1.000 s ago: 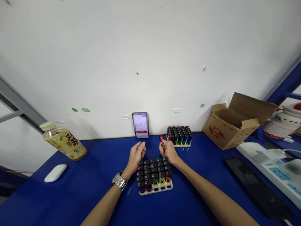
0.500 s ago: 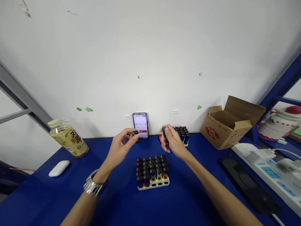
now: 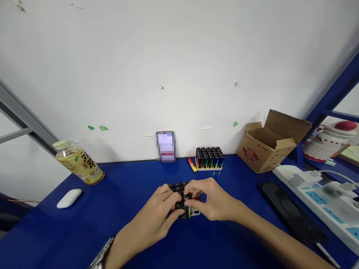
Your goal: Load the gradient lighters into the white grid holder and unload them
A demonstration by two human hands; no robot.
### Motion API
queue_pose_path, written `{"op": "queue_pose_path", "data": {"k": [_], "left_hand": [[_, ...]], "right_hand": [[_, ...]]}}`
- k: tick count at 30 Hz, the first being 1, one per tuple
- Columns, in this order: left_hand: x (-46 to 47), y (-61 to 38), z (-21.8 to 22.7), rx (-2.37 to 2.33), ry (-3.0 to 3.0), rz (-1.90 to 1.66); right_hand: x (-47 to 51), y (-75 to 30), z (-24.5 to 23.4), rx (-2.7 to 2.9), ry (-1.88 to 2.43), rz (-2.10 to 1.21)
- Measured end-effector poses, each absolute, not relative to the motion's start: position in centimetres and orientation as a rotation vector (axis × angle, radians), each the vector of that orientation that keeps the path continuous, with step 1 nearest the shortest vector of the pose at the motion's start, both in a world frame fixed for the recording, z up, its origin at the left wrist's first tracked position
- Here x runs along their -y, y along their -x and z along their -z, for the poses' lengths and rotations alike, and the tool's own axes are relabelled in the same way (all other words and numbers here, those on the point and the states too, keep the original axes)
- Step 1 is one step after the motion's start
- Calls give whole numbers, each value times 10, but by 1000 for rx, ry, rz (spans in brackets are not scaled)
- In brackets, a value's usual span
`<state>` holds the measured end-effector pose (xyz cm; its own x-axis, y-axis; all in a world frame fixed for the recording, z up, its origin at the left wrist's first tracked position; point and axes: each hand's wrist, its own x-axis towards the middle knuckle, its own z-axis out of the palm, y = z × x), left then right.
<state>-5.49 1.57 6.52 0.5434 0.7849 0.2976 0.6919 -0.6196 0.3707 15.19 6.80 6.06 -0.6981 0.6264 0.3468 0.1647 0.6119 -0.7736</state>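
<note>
A white rack (image 3: 195, 213) filled with upright dark-topped batteries stands at the front middle of the blue table, largely covered by both hands. My left hand (image 3: 161, 209) comes in from the left, its fingers closed on a battery (image 3: 178, 205) at the rack's near row. Beside it my right hand (image 3: 211, 198) pinches another battery (image 3: 187, 211) in the same row, thumb and forefinger at its top. Both batteries are upright and appear to sit in the rack, though the fingers hide how deep.
Behind stands a second full battery rack (image 3: 210, 169), with a loose red-yellow battery (image 3: 192, 164) lying left of it. A phone (image 3: 166, 147) leans on the wall. A bottle (image 3: 80, 164) and white case (image 3: 69, 198) are left; an open carton (image 3: 259, 149), black phone-like slab (image 3: 290, 211) and power strip (image 3: 322, 201) are right.
Both hands, each holding a battery above the table, have come down and inward to the front rack. The back rack and loose battery are now uncovered. The view has shifted slightly.
</note>
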Motion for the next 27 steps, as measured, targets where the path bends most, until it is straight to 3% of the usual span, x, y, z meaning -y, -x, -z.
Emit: {"op": "queue_pose_path", "data": {"k": [7, 11, 15, 18, 22, 27], "left_hand": [[-19, 57, -42, -1289, -2795, -800], [-16, 58, -44, -1297, -2853, -762], [-19, 64, -45, -1355, -2722, -979], [-32, 75, -41, -1499, -2407, -1165], [-60, 88, -23, -1720, -2035, -1141], [-82, 92, -1, -1727, -1998, -1055]], "right_hand": [[-58, -153, -39, 2284, 534, -346], [-53, -156, -37, 2333, 629, -145], [-59, -159, -41, 2297, 662, -168], [-80, -162, -44, 2165, 929, -286], [-113, -155, -41, 2455, 1554, -177], [-134, -130, -25, 2626, 1739, -121]]}}
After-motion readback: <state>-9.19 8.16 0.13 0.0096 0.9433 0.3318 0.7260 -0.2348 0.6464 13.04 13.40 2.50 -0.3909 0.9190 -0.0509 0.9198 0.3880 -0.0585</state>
